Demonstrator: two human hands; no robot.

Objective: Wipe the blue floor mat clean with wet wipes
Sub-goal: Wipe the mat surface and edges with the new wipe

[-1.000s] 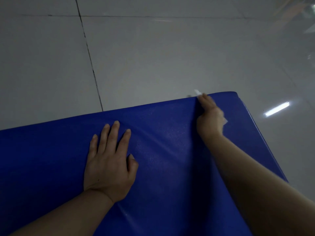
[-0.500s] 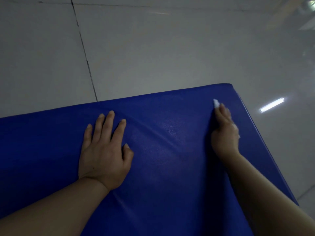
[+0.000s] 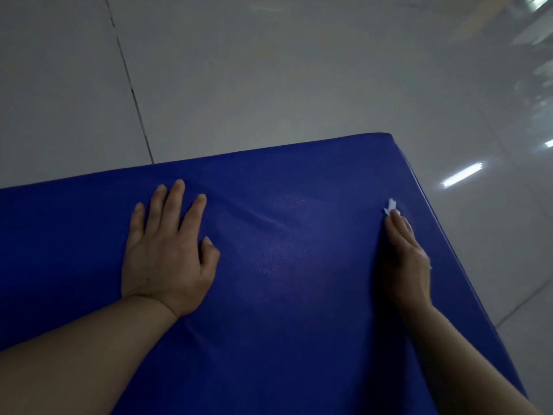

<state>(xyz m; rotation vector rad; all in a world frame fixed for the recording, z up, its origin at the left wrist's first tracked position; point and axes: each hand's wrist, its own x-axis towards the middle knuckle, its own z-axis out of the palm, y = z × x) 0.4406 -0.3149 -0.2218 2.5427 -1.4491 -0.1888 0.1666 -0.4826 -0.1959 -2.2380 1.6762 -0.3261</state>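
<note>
Change, right hand: I see my right hand [image 3: 407,259] has drawn back toward me along the blue floor mat [image 3: 287,295]; a second ago its fingertips were at the mat's far edge, half a second ago partway in, and now they sit well inside that edge, near the right side.
Change, wet wipe: the wet wipe [image 3: 390,206] has come back with the hand; only a small white corner pokes out past the fingertips, with a sliver at the outer side of the palm.
Change, left hand: my left hand [image 3: 167,253] has kept its place on the mat, with no real shift across the frames.
Right hand state: fingers straight and held together, seen edge-on, pressing the wipe down onto the mat; how much wipe lies under the palm I cannot tell.
Left hand state: flat, palm down, fingers spread, thumb tucked in slightly, resting on the mat and holding nothing.
Mat position: it fills the lower part of the view, its far edge running from the left up to a rounded far-right corner, its right edge slanting down toward me.
Mat surface: shallow creases run between the two hands, and the stretch between them has a faint sheen.
Surroundings: pale glossy floor tiles [image 3: 269,85] lie beyond and to the right of the mat, with a dark grout line [image 3: 131,94] running away at the left.
Reflections: a bright strip of light reflection [image 3: 462,174] glints on the tiles right of the mat's corner.
In the way: my right hand covers most of the wipe, and both forearms cover the near part of the mat.
</note>
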